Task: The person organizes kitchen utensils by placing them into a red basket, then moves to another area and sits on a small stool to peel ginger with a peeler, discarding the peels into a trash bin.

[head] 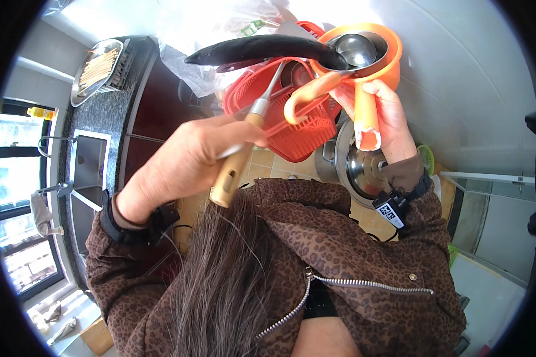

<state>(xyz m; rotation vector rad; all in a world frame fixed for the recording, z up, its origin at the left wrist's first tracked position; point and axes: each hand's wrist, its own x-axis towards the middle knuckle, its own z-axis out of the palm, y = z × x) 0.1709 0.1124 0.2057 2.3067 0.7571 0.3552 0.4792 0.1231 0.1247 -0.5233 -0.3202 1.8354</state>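
My left hand (196, 156) is closed around the wooden handle (236, 174) of a utensil, whose metal shaft (274, 82) points up over the red plastic baskets (301, 138). My right hand (391, 116) grips the orange handle (365, 111) of an orange plastic dipper (395, 67). A metal bowl and a steel ladle (356, 50) sit inside the dipper. Beside my right hand, an orange hooked handle (303, 96) slants over the baskets. A long black handle (268, 47) lies across above them. The working end of the wooden-handled utensil cannot be made out clearly.
A clear plastic bag (183, 67) lies behind the baskets. Below stands a large steel pot with a lid (366, 169). On the left counter are a metal tray (76, 96) of wooden sticks and a sink (89, 156). A pale wall curves along the right.
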